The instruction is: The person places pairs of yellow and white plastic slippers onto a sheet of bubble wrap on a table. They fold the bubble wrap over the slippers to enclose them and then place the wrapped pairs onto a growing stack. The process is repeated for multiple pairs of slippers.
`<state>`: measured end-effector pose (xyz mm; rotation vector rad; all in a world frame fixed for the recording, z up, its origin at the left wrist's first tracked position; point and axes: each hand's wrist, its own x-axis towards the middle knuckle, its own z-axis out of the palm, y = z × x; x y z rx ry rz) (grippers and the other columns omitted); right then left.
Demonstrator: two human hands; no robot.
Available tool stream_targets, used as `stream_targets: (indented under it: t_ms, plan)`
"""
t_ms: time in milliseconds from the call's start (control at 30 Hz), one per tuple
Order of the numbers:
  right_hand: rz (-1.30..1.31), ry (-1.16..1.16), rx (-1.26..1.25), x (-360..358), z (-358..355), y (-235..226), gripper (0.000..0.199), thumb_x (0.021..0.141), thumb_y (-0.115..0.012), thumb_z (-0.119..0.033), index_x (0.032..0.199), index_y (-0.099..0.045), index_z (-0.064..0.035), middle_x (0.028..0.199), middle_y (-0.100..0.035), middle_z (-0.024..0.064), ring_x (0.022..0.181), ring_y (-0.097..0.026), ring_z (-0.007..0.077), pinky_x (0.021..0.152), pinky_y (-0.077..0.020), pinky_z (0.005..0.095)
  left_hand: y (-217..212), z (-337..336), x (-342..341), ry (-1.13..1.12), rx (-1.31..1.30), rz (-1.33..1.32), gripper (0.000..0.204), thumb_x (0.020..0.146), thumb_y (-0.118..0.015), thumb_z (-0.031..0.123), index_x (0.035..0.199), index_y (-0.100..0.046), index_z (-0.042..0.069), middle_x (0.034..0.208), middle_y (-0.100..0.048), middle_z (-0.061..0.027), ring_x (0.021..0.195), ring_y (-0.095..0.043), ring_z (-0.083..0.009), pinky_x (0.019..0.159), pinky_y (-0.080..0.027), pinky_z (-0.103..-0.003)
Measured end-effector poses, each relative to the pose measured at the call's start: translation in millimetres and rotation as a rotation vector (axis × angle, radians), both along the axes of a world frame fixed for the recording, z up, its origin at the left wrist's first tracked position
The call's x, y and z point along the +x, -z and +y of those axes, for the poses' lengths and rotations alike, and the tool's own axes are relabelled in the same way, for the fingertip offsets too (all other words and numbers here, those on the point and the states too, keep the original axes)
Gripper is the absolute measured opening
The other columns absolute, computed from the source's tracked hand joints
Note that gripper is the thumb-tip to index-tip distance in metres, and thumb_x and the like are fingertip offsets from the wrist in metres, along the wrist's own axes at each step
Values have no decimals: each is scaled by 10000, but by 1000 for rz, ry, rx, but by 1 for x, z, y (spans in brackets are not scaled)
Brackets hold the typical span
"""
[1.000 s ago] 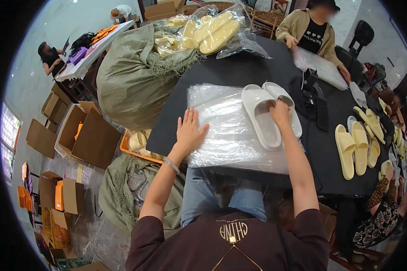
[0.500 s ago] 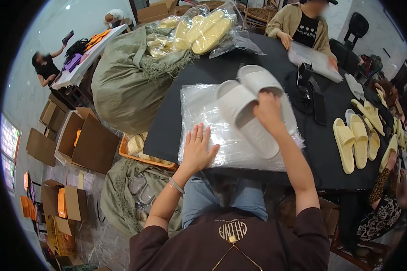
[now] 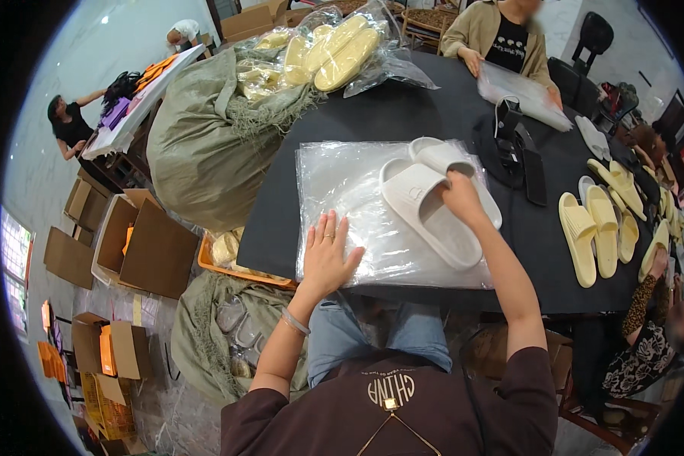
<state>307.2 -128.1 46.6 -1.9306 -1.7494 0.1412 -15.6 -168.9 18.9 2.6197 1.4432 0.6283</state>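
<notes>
A stack of clear plastic bags (image 3: 334,173) lies on the black-topped table in front of me. My left hand (image 3: 327,255) rests flat on its near left corner, fingers stretched out. Over the right half of the stack is a pair of pale grey slippers (image 3: 414,188), one partly behind the other. My right hand (image 3: 462,201) is closed on them, its fingers at the strap openings and partly hidden. Whether the soles touch the bags, I cannot tell.
A green sack (image 3: 205,144) topped with bagged yellow slippers (image 3: 347,57) bulges at the table's left. Black straps (image 3: 518,148) lie right of the bags, beside several loose yellow slippers (image 3: 577,235). Across the table, a person holds clear plastic bags (image 3: 518,90). Cardboard boxes (image 3: 156,247) stand left.
The grey slippers have come down and turned slightly over the bags, with my right hand still closed on them. My left hand stays flat on the stack.
</notes>
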Motion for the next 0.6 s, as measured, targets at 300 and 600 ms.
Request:
stream_targets:
  t_ms: [300, 600]
  plan:
    - [-7, 125, 372, 23, -56, -79, 253, 703, -530, -2, 943, -606, -20, 965, -606, 208, 954, -551, 403, 810, -436, 475, -3, 0, 3, -3, -21, 21, 659, 868, -514, 416, 1366, -388, 5, 1452, -289, -241, 1363, -240, -381, 1105, -161, -488]
    - [-407, 584, 488, 231, -149, -111, 319, 721, -517, -37, 1008, -654, -52, 969, -634, 192, 946, -573, 393, 819, -446, 444, -4, -1, 6, 7, -1, 34, 666, 870, -511, 431, 1377, -379, 20, 1456, -291, -229, 1362, -249, -371, 1099, -169, -494]
